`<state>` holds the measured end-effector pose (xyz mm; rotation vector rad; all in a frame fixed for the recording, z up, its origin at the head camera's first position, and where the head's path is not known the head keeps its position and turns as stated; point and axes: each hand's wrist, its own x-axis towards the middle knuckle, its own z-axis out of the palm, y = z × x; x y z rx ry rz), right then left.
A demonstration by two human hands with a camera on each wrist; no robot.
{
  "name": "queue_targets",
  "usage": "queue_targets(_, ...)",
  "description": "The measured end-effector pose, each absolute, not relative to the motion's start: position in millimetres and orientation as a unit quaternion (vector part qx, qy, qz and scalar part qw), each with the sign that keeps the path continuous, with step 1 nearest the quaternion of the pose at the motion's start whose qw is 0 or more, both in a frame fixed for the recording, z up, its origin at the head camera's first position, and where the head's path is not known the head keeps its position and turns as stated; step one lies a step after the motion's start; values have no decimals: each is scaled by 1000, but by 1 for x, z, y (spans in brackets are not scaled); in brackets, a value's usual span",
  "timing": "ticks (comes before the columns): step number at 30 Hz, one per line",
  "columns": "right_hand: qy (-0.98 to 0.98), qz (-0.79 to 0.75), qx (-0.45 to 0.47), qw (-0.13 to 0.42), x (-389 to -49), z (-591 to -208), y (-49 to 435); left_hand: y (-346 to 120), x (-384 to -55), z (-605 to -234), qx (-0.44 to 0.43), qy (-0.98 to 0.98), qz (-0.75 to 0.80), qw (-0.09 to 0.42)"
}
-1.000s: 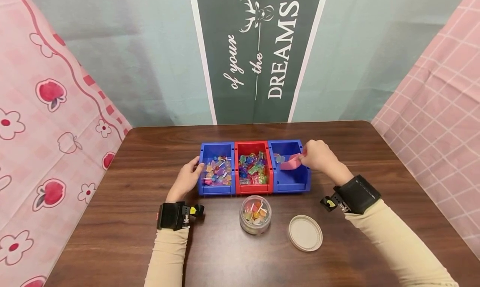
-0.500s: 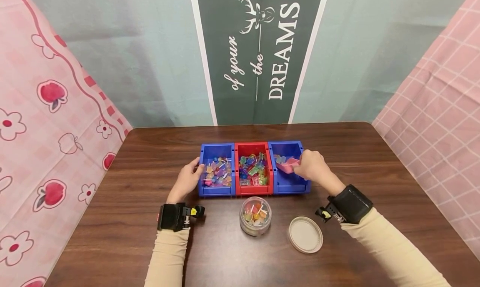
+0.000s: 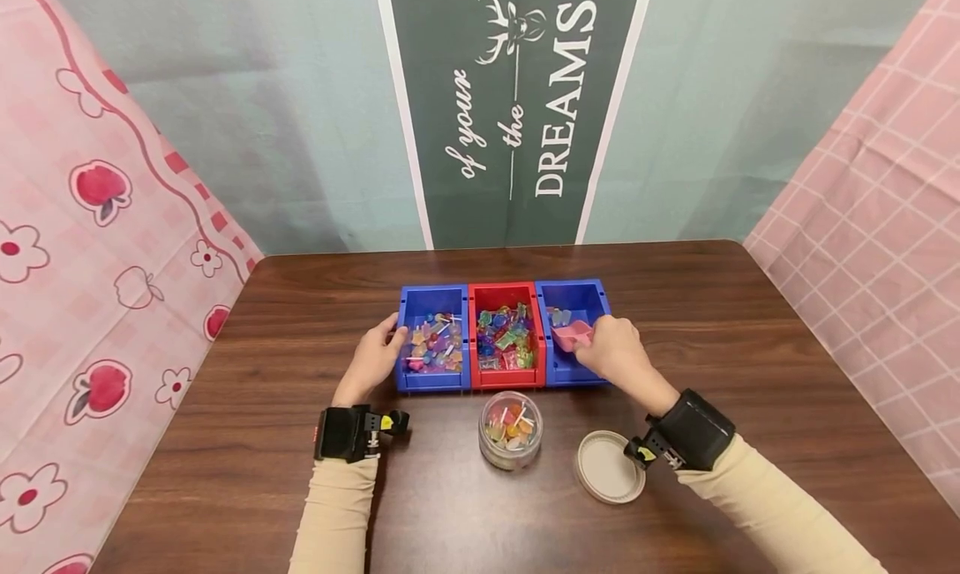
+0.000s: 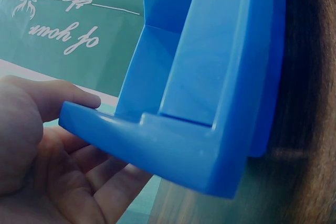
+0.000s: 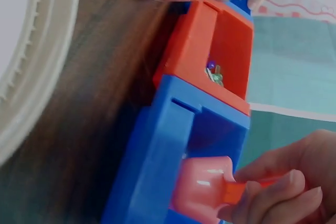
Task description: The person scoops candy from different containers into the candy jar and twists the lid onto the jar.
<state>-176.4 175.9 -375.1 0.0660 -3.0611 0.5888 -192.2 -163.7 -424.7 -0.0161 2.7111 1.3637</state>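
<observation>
Two blue bins and one red bin (image 3: 507, 380) stand joined in a row. My left hand (image 3: 375, 359) grips the outer side wall of the left blue bin (image 3: 433, 381); in the left wrist view its thumb lies over the top edge (image 4: 131, 129) with the fingers on the outside. Pinched by its handle in my right hand (image 3: 617, 353) is a pink scoop (image 3: 573, 334), low inside the right blue bin (image 3: 562, 376). A few pale clear candy-like pieces (image 3: 559, 316) lie just beyond the scoop's mouth. The right wrist view shows the scoop's rounded back (image 5: 202, 187), hiding whatever its bowl contains.
Colourful lollipop-like pieces (image 3: 438, 341) fill the left bin, and wrapped-candy-like pieces (image 3: 508, 338) the red one. In front stands an uncovered clear jar (image 3: 510, 459) of similar pieces. A round cream lid (image 3: 609, 467) lies right of it, under the right wrist's camera.
My right hand has moved down and left, bringing the scoop lower into the right bin and turning it toward the pale pieces. The left hand keeps its place.
</observation>
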Motion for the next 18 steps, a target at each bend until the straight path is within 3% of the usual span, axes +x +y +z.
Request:
queue_targets(10,-979,201,-20,37,-180,-401,173,-164,-192,-425,-9,889,453,61)
queue_targets(18,-980,198,-7,0,-186,-401,179,-164,-192,-426,-10,889,453,62)
